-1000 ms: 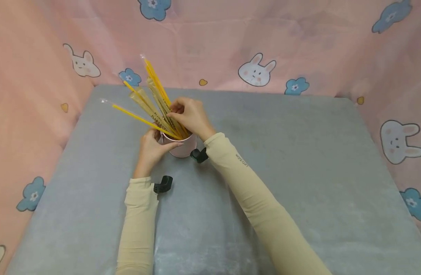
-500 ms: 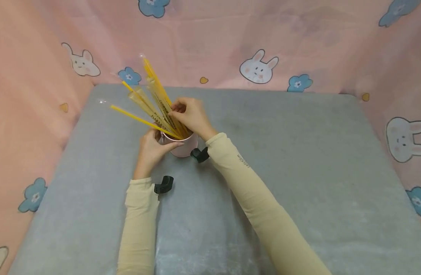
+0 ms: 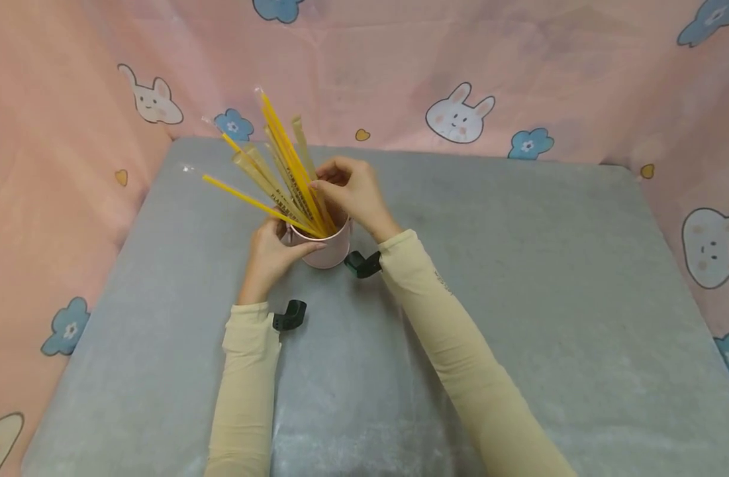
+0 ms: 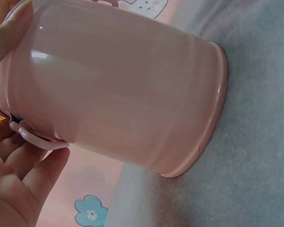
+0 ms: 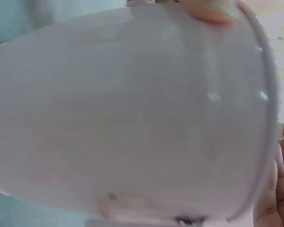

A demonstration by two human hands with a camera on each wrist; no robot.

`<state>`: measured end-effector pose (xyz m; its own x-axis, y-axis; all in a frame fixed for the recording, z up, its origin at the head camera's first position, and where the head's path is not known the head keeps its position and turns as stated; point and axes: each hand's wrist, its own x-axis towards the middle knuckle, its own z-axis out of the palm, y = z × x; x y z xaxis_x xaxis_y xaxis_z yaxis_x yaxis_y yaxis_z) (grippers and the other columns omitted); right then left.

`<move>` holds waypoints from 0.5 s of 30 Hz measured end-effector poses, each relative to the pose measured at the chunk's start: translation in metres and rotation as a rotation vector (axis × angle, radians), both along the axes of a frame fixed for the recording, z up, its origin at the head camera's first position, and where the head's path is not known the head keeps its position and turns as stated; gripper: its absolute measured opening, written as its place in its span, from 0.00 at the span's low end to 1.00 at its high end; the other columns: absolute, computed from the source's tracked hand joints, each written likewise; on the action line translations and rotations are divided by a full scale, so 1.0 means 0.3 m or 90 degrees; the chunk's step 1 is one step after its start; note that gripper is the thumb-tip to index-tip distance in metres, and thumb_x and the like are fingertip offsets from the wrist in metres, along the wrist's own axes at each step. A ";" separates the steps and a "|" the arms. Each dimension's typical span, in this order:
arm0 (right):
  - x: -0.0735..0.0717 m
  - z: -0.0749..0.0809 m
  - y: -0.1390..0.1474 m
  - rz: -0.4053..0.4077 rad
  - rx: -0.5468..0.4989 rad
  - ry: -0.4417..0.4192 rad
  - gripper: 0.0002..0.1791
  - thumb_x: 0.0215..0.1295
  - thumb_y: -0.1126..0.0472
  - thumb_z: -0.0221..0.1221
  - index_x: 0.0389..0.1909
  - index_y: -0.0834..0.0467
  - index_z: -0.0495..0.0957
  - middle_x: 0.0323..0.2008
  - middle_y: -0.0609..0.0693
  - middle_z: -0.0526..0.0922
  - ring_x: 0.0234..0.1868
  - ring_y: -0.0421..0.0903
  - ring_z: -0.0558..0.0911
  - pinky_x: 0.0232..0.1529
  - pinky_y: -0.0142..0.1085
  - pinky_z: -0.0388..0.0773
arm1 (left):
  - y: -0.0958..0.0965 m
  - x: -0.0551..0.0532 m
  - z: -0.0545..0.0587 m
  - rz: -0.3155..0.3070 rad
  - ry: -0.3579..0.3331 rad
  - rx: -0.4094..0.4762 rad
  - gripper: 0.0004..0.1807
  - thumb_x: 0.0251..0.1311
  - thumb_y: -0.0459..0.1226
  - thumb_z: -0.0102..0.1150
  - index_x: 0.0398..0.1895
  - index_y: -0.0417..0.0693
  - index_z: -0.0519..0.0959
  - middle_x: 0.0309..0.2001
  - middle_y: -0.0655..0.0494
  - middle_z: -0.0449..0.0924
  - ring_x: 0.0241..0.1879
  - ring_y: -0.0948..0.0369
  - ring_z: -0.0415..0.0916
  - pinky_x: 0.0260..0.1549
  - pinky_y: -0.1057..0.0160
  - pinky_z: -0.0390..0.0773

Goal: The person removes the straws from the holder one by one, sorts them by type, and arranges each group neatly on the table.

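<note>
A pink metal bucket (image 3: 326, 254) stands upright on the table, holding several yellow straws (image 3: 239, 193) in clear wrappers and several tan wrapped straws (image 3: 258, 173) with dark print. My left hand (image 3: 271, 255) grips the bucket's left side, thumb against the front near the rim. In the left wrist view its fingers lie at the small side lug (image 4: 40, 140). Over the right of the rim, my right hand (image 3: 358, 195) pinches one tan wrapped straw (image 3: 301, 136), which leans apart from the rest. The straw's lower end is hidden. Mostly bucket wall (image 5: 132, 109) fills the right wrist view.
A grey cloth covers the table (image 3: 519, 298). Pink curtains (image 3: 376, 59) with rabbits and flowers hang along the back and both sides. Black wrist cameras (image 3: 290, 315) sit on both cream sleeves (image 3: 459, 338).
My right hand has drawn one tan straw to the right, away from the bunch, and it now stands separate. The left hand still grips the bucket. The head view has shifted slightly.
</note>
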<state>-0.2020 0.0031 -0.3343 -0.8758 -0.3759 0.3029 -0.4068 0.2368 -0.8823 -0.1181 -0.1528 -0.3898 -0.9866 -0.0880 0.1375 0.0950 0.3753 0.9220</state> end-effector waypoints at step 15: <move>0.006 0.047 0.112 -0.019 -0.167 0.031 0.07 0.56 0.72 0.64 0.33 0.72 0.78 0.31 0.59 0.81 0.32 0.43 0.80 0.39 0.34 0.80 | 0.006 0.003 0.012 0.003 -0.013 -0.007 0.40 0.39 0.36 0.78 0.59 0.38 0.69 0.56 0.44 0.73 0.60 0.52 0.68 0.60 0.56 0.68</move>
